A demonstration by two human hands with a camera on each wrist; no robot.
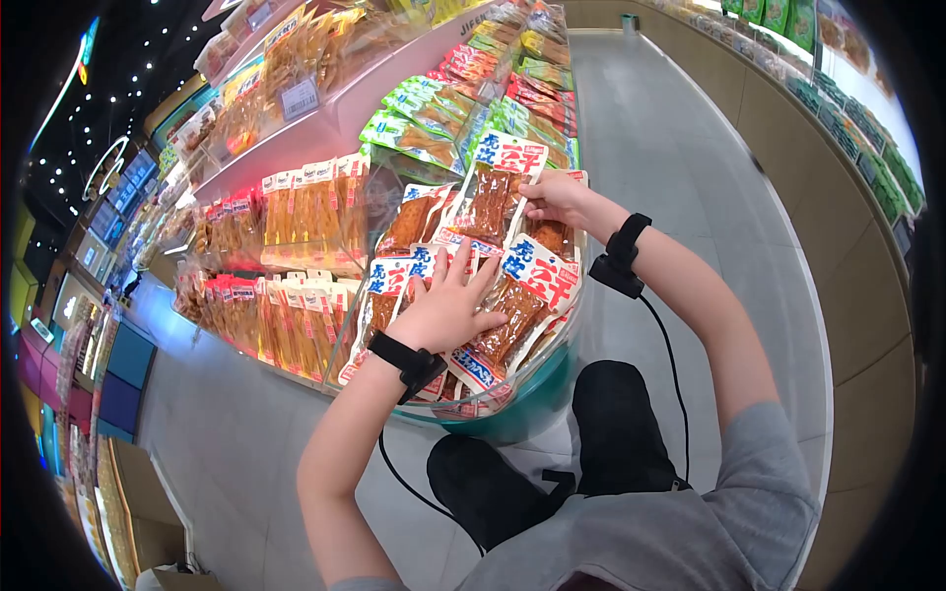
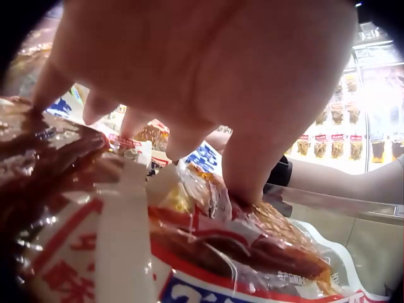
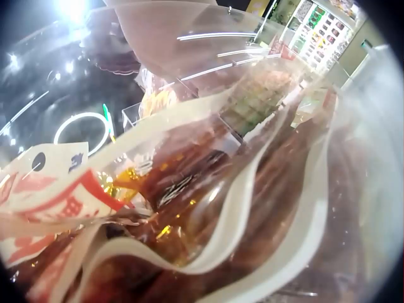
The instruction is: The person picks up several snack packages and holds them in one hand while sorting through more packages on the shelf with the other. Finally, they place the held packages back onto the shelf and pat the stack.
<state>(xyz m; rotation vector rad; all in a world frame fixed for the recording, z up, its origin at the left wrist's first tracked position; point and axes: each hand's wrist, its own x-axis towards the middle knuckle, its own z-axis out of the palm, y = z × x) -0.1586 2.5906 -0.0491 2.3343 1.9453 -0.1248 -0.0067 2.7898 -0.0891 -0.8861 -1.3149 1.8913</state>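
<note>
In the head view my right hand (image 1: pixel 562 200) pinches the right edge of a dried tofu pack (image 1: pixel 490 197), which has a white top with blue and red lettering and a clear window. My left hand (image 1: pixel 445 307) rests with spread fingers on similar packs heaped in the clear-walled end bin. Beside its thumb lies another tofu pack (image 1: pixel 512 305), tilted toward me. From the left wrist, the left hand (image 2: pixel 196 69) arches over the glossy packs with fingertips down on them. Close wrinkled packs (image 3: pixel 189 183) with white edges fill most of the right wrist view.
The bin's clear rim (image 1: pixel 537 366) curves around the near end, above a green base (image 1: pixel 522 399). Green snack packs (image 1: pixel 419 118) lie farther along the display. Hanging packs (image 1: pixel 305 212) line its left side. A grey floor aisle (image 1: pixel 670 148) runs along the right.
</note>
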